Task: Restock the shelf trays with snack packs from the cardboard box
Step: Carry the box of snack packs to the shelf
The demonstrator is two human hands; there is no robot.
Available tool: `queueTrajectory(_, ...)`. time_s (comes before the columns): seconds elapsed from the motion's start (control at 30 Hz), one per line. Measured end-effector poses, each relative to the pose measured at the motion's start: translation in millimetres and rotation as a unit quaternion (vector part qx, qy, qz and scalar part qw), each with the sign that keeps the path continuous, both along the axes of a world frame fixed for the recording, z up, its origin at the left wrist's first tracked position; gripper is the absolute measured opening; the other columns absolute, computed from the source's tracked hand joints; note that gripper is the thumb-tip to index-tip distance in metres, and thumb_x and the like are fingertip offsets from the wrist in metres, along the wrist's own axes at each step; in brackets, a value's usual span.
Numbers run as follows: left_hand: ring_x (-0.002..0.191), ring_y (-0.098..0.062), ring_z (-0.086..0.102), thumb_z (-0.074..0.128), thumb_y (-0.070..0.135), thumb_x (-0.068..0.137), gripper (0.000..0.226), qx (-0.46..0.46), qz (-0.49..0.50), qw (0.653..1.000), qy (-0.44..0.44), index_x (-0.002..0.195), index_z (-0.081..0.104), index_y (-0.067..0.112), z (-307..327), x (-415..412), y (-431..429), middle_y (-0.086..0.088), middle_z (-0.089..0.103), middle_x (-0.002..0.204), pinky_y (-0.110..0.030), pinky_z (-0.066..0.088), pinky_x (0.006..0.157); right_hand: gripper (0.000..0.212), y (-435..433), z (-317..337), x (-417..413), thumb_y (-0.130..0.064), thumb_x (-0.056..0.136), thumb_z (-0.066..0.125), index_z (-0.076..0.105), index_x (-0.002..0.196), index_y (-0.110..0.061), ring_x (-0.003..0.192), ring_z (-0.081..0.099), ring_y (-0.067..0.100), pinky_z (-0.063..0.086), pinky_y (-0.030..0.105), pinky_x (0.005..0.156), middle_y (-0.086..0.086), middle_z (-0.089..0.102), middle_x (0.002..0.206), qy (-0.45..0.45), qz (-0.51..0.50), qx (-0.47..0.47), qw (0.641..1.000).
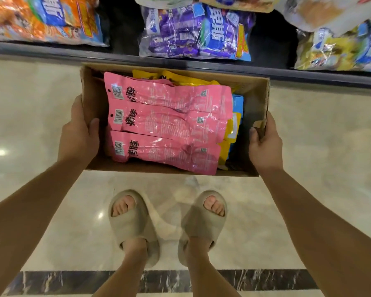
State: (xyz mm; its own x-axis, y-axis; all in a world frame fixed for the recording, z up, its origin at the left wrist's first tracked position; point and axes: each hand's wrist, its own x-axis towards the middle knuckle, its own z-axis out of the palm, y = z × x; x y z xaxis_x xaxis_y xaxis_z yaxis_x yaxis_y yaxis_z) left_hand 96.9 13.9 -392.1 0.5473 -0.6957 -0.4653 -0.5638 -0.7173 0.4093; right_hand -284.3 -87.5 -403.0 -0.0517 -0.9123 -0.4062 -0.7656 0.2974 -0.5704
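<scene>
An open cardboard box (253,97) is held above the floor in front of the shelf. My left hand (79,133) grips its left wall, thumb inside the rim. My right hand (265,142) grips the right wall the same way. Inside lie three pink snack packs (169,121) side by side on top, with yellow packs (180,79) and blue packs (238,101) showing underneath at the far and right sides.
A dark shelf edge (223,68) runs across just beyond the box. On the shelf sit an orange bag (43,20), a purple bag (193,33) and a yellow-blue bag (341,50). Below are a glossy marble floor and my feet in beige slippers (167,221).
</scene>
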Motion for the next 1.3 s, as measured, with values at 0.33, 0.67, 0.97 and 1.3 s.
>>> queueTrajectory(0.33,0.11,-0.039,0.06,0.044,0.017,0.102,0.052,-0.007,0.048,0.999,0.022,0.149,0.026,0.029,81.8,5.8,33.7,-0.012,0.062,0.129,-0.051,0.05,0.092,0.051,10.9,82.9,9.1,-0.016,0.103,0.05,0.037,0.152,-0.022,0.121,0.059,0.025,0.042,0.024,0.097,0.001,0.063,0.134,-0.002,0.03,-0.001,1.0)
queueTrajectory(0.67,0.099,-0.042,0.064,0.049,0.015,0.099,0.048,-0.037,0.088,0.995,0.019,0.141,0.036,0.033,284.5,35.5,92.7,-0.013,0.067,0.119,-0.048,0.052,0.084,0.056,26.1,280.4,46.6,-0.017,0.102,0.051,0.034,0.153,-0.031,0.109,0.064,0.027,0.049,0.03,0.089,0.002,0.068,0.124,-0.031,0.071,-0.003,0.997)
queueTrajectory(0.97,0.094,-0.032,0.067,0.053,0.022,0.099,0.045,-0.068,0.102,0.992,0.002,0.135,0.04,0.046,484.0,79.6,125.1,-0.007,0.07,0.115,-0.043,0.053,0.087,0.055,24.1,475.4,93.5,-0.016,0.101,0.054,0.038,0.153,-0.027,0.118,0.062,0.029,0.041,0.026,0.086,0.004,0.066,0.131,-0.043,0.114,-0.026,0.992)
queueTrajectory(1.3,0.095,-0.02,0.061,0.055,0.018,0.096,0.049,-0.146,0.167,0.974,-0.048,0.139,0.046,0.038,673.2,114.6,196.3,0.001,0.07,0.115,-0.031,0.043,0.08,0.046,9.1,676.3,175.8,-0.014,0.101,0.053,0.046,0.144,-0.031,0.104,0.059,0.022,0.044,0.034,0.08,-0.001,0.065,0.117,-0.07,0.247,-0.059,0.965)
